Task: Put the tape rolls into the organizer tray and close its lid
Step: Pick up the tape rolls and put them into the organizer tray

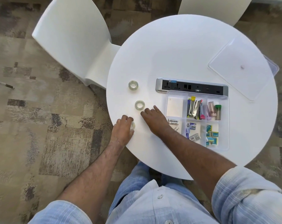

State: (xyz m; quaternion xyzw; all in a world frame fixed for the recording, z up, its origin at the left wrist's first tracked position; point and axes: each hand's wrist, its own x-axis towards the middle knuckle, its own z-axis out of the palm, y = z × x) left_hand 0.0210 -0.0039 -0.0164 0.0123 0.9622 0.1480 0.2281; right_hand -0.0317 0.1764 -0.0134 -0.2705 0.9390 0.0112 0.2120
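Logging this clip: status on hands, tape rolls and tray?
Left hand gripping near tape roll. Right hand open beside middle roll. Far roll untouched. Organizer tray open; lid lying apart.

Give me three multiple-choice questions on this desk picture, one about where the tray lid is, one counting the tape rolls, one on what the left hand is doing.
1. Where is the clear lid?
A. On the organizer tray
B. On the table beyond the tray, far right
C. On a chair

2. How many tape rolls show?
A. Three
B. Two
C. Five

3. The left hand is
A. flat and empty
B. inside the tray
C. closed around a tape roll

Answers: 1 B, it lies apart from the organizer tray, past the power strip. 2 A, the far roll, the middle roll and the near roll. 3 C, its fingers wrap the near roll; the right hand is only nearing the middle roll.
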